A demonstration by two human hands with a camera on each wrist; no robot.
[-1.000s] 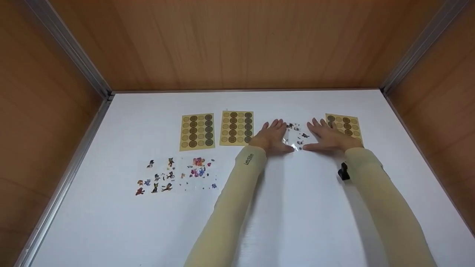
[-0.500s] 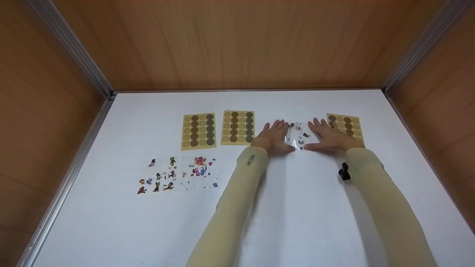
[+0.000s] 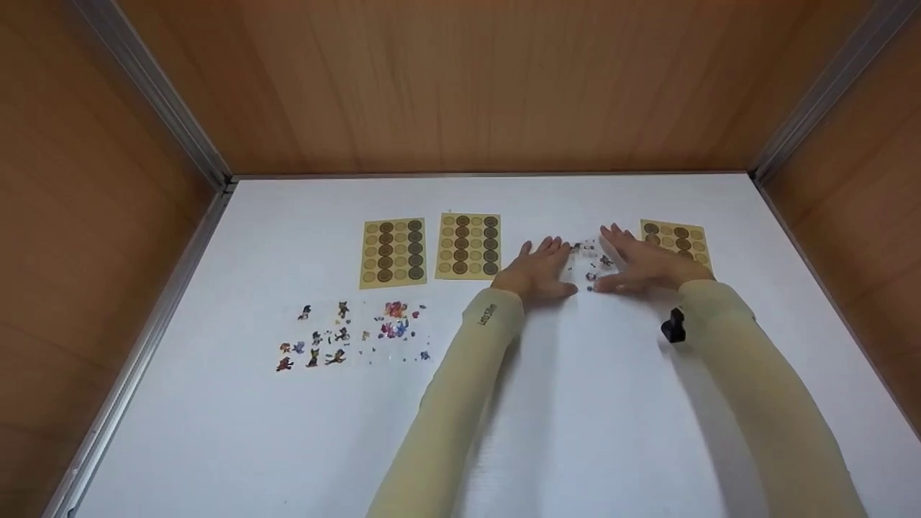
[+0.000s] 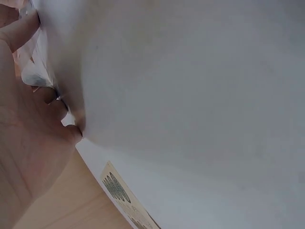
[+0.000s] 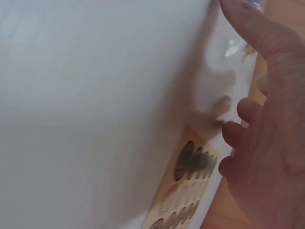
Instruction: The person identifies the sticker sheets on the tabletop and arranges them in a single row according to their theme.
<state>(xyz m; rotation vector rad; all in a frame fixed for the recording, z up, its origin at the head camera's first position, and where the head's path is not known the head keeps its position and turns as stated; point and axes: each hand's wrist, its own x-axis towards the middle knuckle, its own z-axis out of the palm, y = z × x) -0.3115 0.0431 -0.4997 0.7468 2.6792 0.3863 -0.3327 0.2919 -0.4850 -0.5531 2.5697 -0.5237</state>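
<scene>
A clear sticker sheet (image 3: 591,263) with small figures lies on the white table between my hands in the head view. My left hand (image 3: 538,272) is at its left side, fingers extended and thumb out toward the near edge. At the right side is my right hand (image 3: 644,265), its fingers overlapping the sheet in this view. In the left wrist view the fingertips of my left hand (image 4: 33,129) reach the table surface. The right wrist view shows my right hand (image 5: 271,119) with its thumb extended near part of the clear sheet (image 5: 232,48).
Two tan sheets of round stickers, one left (image 3: 393,253) and one middle (image 3: 468,246), lie at the back. A third tan sheet (image 3: 691,241) is partly behind my right hand. Two clear figure-sticker sheets, left (image 3: 314,338) and right (image 3: 394,331), lie front left. Wooden walls (image 3: 460,93) border the table.
The head view has shifted slightly. My right hand now overlaps more of the clear sheet's right side, and the bright glare on the sheet is gone. My left hand stays nearly in place.
</scene>
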